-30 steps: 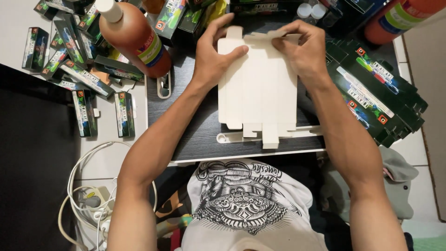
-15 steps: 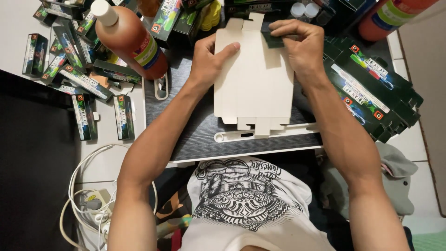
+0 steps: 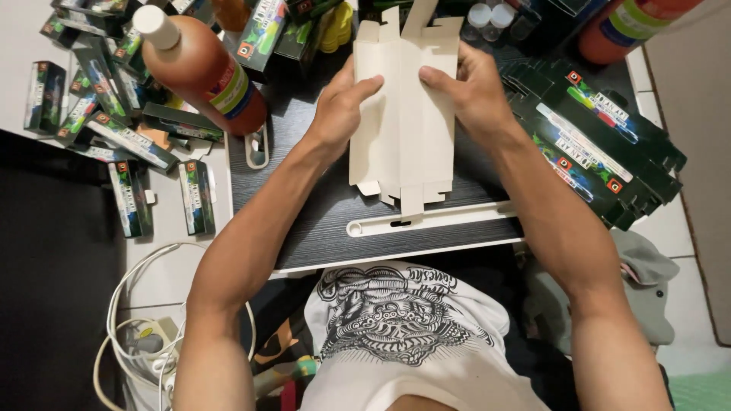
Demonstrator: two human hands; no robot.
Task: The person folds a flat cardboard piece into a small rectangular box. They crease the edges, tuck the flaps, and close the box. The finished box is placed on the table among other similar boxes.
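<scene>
Head view, left to right: small dark printed cartons [image 3: 129,198] lie scattered on the pale floor, beside a tall orange plastic bottle with a white cap [image 3: 205,68]. I see my left hand [image 3: 339,106] gripping the left edge of a flat unfolded beige cardboard box blank [image 3: 400,129], thumb on top, apparently to bend a panel. It sits tilted over the black woodgrain surface [image 3: 304,221]. My right hand [image 3: 476,91] clasps its right edge, steadying it. Farther right, stacked flat dark green cartons [image 3: 601,152] lie.

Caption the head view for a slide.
Both hands, left and right, fold a flat carton over a black desk.
</scene>
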